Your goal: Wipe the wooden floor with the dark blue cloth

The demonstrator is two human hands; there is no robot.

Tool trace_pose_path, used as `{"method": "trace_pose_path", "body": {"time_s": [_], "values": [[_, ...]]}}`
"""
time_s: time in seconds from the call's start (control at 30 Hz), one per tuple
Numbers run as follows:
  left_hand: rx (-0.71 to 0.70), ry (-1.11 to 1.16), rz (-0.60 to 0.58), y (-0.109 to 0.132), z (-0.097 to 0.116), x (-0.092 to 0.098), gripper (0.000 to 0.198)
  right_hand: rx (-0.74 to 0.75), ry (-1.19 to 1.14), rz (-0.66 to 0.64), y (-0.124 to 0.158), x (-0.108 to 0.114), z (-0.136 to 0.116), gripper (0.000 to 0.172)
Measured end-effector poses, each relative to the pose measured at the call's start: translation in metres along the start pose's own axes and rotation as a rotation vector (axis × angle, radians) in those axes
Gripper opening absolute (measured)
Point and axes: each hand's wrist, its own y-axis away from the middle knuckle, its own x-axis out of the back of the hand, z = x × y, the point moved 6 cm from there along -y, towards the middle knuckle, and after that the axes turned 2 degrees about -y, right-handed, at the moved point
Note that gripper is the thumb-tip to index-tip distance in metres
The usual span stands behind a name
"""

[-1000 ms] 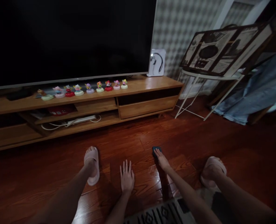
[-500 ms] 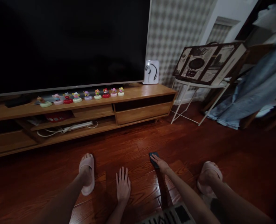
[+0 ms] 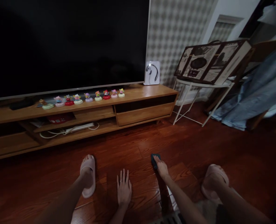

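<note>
My left hand [image 3: 124, 189] lies flat on the reddish-brown wooden floor [image 3: 119, 149], fingers spread, holding nothing. A ring shows on one of its fingers. Further forward and to the right, my right hand [image 3: 161, 168] grips a small dark cloth [image 3: 154, 158] and presses it against the floor. The cloth sticks out beyond the fingertips, and part of it is hidden under the hand.
My slippered feet stand wide apart, left slipper [image 3: 88, 177] and right slipper [image 3: 216, 179]. Ahead runs a low wooden TV cabinet [image 3: 145, 115] with several small figurines [image 3: 88, 97]. A white-legged stand [image 3: 205, 119] carries a printed case [image 3: 201, 62]. A patterned rug [image 3: 170, 219] lies close below.
The fingers of my right hand have drawn closer together on the cloth, which looks more bunched. My left hand stays planted. The view has shifted slightly.
</note>
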Motion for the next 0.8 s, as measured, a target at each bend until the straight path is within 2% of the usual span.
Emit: {"method": "trace_pose_path", "body": {"time_s": [0.17, 0.3, 0.4, 0.53, 0.6, 0.67, 0.7, 0.73, 0.8], "values": [[0.012, 0.023, -0.043, 0.000, -0.002, -0.002, 0.057, 0.056, 0.008, -0.049, -0.005, 0.004, 0.014, 0.087], [0.016, 0.031, -0.044, -0.001, -0.002, -0.002, 0.057, 0.057, 0.080, -0.051, 0.000, 0.004, 0.036, 0.084], [0.017, 0.047, -0.031, 0.000, -0.002, -0.004, 0.058, -0.091, 0.109, 0.045, 0.016, 0.008, 0.076, 0.084], [0.018, 0.059, -0.025, -0.001, -0.002, -0.006, 0.057, -0.345, 0.094, 0.267, 0.062, 0.019, 0.144, 0.090], [0.020, 0.064, -0.032, -0.001, -0.001, -0.005, 0.057, -0.414, 0.079, 0.342, 0.083, 0.023, 0.161, 0.088], [0.025, 0.066, -0.038, -0.001, 0.000, -0.003, 0.058, -0.460, 0.062, 0.361, 0.095, 0.021, 0.156, 0.085], [0.026, 0.066, -0.037, -0.001, 0.000, -0.002, 0.058, -0.471, 0.055, 0.356, 0.096, 0.018, 0.144, 0.085], [0.025, 0.065, -0.033, 0.000, 0.001, 0.000, 0.059, -0.464, 0.048, 0.348, 0.094, 0.013, 0.126, 0.086], [0.023, 0.061, -0.022, 0.000, 0.002, 0.001, 0.060, -0.364, 0.030, 0.318, 0.086, -0.006, 0.071, 0.091]]}}
